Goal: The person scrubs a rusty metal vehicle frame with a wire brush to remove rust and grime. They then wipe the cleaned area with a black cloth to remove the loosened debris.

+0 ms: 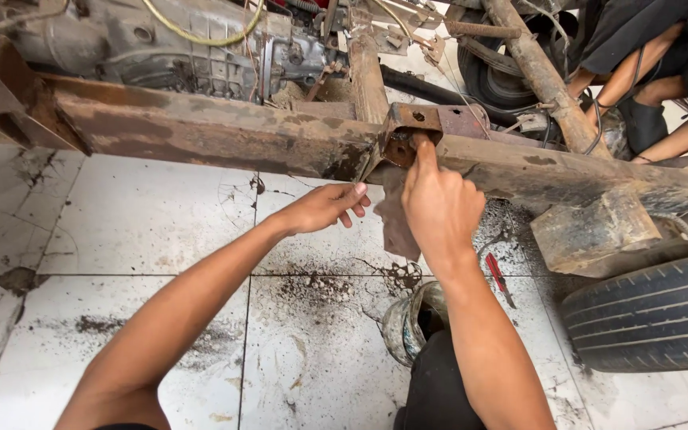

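Tin [408, 322] contents unseen; right hand [438, 205] grasping cloth [396, 215]; left hand [324, 207] released.

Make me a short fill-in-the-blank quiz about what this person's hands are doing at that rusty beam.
1. The right hand presses a finger into a rusty ____ on the frame rail.
2. The left hand hovers with its fingers ____, holding nothing.
3. Under the rail, the floor is covered with white ____, strewn with dark rust crumbs.
4. At the lower right lies a black rubber ____.

Missing words: bracket; open; tiles; tyre
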